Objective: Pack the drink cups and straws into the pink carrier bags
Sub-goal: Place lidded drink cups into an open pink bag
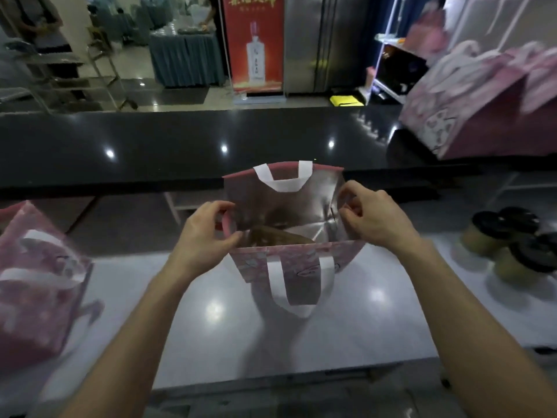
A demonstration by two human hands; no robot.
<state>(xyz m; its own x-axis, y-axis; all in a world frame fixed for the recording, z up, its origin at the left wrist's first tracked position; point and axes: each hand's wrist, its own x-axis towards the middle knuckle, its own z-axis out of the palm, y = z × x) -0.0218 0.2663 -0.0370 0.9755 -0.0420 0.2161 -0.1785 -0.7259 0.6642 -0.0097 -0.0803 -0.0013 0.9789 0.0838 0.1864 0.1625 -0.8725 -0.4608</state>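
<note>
A pink carrier bag point(289, 260) with white handles stands open on the white worktop point(346, 333) in front of me. Its inside is silver foil, with a brown insert at the bottom. My left hand point(208, 233) pinches the bag's left rim. At the right rim my right hand point(373, 218) grips the edge, so both hands hold the mouth spread apart. Three drink cups point(509, 248) with black lids and pale liquid stand at the right end of the worktop. No straws show.
Another pink bag point(39, 285) stands at the left edge. More pink bags point(482, 104) sit on the raised black counter point(196, 146) at the back right. Beyond the counter are a red banner, a steel fridge, shelves and people at draped tables.
</note>
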